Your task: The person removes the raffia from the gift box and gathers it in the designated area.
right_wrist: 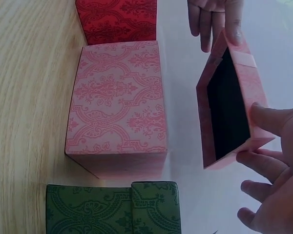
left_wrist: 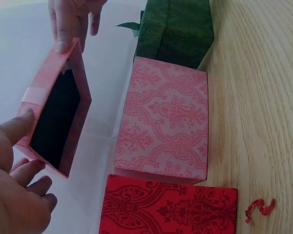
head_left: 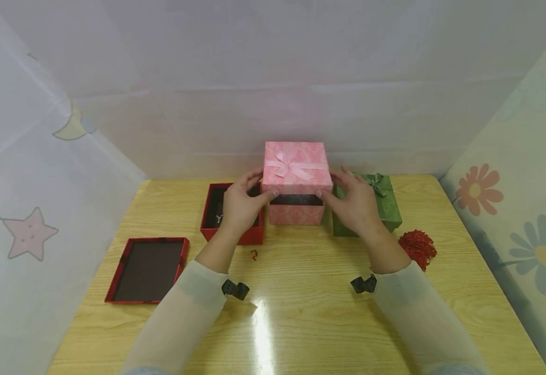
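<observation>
pink lid point(head_left: 296, 167), one, in two hands point(head_left: 242, 206) point(head_left: 357, 206)

The tabletop point(head_left: 308, 304) bears a red box point(head_left: 252, 237), pink box point(head_left: 296, 214) and green box point(head_left: 389, 211) near its far edge, a red lid point(head_left: 148, 268) toward the left, seemingly paper shreds point(head_left: 417, 248) toward the right.

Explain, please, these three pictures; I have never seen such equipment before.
There is no robot: a person works with a bare left hand and right hand. The wide picture is taken from the person's head, looking down; the close pictures come from the left and right wrists. The fingers of both hands hold a pink lid, raised off the pink box. Also on the table stand an open red box and a green box. A red lid lies inner side up at the left, a pile of red shreds lies at the right, and a small red scrap lies near the red box.
</observation>
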Tool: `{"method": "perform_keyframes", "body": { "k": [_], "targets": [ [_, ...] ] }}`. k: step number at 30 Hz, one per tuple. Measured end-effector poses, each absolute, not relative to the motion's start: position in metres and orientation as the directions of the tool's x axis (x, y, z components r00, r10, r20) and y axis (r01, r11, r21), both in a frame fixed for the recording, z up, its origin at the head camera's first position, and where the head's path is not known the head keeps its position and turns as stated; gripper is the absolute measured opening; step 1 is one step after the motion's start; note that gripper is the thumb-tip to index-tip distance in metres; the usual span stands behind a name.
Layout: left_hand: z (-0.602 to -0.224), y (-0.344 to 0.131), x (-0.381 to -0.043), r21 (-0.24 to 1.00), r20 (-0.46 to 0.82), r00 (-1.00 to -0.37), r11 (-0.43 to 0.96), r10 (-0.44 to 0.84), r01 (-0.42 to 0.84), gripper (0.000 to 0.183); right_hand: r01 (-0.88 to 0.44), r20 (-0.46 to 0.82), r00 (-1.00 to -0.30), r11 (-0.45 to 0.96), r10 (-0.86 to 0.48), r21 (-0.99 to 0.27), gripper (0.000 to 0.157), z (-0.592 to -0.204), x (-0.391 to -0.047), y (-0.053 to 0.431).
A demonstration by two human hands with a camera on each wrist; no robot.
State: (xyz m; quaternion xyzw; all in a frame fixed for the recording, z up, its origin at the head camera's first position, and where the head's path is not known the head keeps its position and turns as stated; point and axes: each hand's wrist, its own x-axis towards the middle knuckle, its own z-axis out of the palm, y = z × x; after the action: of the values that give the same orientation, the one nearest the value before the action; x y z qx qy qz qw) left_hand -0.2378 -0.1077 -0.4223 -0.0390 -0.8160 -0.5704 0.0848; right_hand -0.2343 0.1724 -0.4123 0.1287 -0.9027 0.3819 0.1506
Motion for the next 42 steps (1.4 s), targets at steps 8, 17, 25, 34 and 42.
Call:
{"method": "perform_keyframes", "body": {
  "k": [8,17,25,34,42],
  "targets": [
    [-0.421,-0.111,-0.236,0.947,0.19,-0.981,0.273,-0.048,0.17,0.058,-0.32,0.375,-0.926,0.611,-0.042,-0.724,0.059,-0.412,-0.23,0.169],
    [-0.422,-0.116,-0.234,0.947,0.231,-0.973,0.226,0.013,0.228,0.066,-0.326,0.394,-0.918,0.505,0.032,-0.799,0.048,-0.414,-0.229,0.167],
    [-0.423,-0.117,-0.228,0.945,0.256,-0.966,0.2,0.041,0.259,0.066,-0.356,0.421,-0.906,0.443,0.054,-0.823,0.054,-0.413,-0.225,0.167],
    [-0.422,-0.12,-0.224,0.941,0.256,-0.96,0.197,0.11,0.274,0.074,-0.458,0.503,-0.864,0.373,0.029,-0.807,0.057,-0.418,-0.225,0.168],
    [-0.401,-0.119,-0.207,0.927,0.348,-0.928,0.098,0.133,0.362,0.075,-0.505,0.533,-0.846,0.317,0.005,-0.803,0.063,-0.42,-0.223,0.167]
  ]
}}
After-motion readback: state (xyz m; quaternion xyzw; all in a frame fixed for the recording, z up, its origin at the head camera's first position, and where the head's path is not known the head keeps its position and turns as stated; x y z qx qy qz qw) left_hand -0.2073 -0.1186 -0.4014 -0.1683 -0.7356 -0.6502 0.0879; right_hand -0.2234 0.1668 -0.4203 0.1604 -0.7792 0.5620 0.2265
